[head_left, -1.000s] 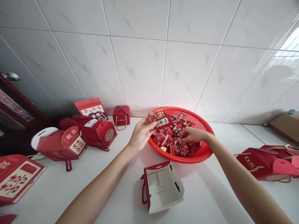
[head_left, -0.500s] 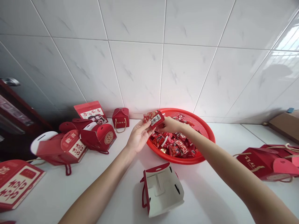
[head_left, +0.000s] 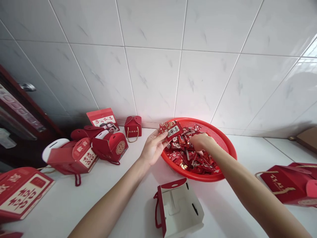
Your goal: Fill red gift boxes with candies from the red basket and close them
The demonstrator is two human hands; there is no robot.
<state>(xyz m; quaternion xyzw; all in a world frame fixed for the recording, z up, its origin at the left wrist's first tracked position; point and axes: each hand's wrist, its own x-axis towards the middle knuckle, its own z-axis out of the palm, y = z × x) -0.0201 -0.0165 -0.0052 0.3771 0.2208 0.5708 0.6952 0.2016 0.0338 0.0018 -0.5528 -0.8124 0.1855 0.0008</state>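
My left hand (head_left: 154,147) is closed on a few red candy packets (head_left: 173,131) with black-and-white lettering, held at the left rim of a red plastic basket (head_left: 231,150). Inside the basket lies a heap of red wrapped candies (head_left: 184,154). Reaching down into that heap, my right hand (head_left: 201,142) has its fingers curled, and whatever is between them is hidden. An open gift box (head_left: 177,210), white inside and red outside with a red cord handle, stands in front of the basket; neither hand touches it.
Several red gift boxes (head_left: 71,157) crowd the left side of the white counter (head_left: 119,205). A small red box (head_left: 133,127) with a cord handle stands near the tiled wall (head_left: 153,86). More red boxes (head_left: 284,181) sit at the right, with a brown carton (head_left: 308,137) behind.
My right hand has moved from beside the packets in my left hand, rightward and down into the candies. The left hand still holds its packets. The view has shifted slightly left.
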